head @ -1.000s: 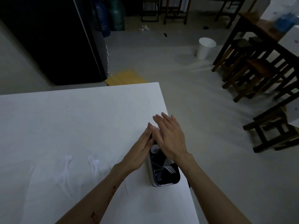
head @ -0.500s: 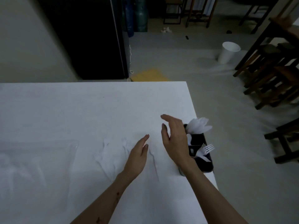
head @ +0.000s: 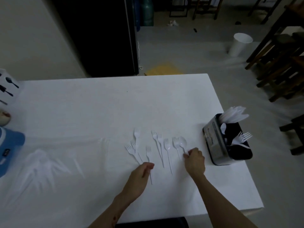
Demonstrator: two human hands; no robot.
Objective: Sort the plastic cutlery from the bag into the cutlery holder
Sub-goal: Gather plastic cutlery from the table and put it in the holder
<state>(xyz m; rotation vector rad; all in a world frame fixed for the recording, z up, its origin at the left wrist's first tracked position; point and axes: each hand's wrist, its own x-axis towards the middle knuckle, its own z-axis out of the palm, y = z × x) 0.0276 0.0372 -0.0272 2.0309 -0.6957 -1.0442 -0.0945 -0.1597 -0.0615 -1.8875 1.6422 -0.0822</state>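
The metal-sided cutlery holder stands near the table's right edge, with white knives, forks and a spoon in separate black compartments. Several loose white forks lie fanned on the white table left of it. My right hand pinches the handle of a white spoon lying at the right end of the row. My left hand is closed on the handle of a fork. A clear plastic bag with more cutlery lies far left.
A blue object, a bowl and a white box printed with cutlery pictures sit at the table's left edge. On the floor beyond are a white bin and dark wooden stools.
Both hands left the holder and moved left and down onto the loose cutlery. The right hand closed on the spoon's handle, the left on a fork's handle. The view widened leftward.
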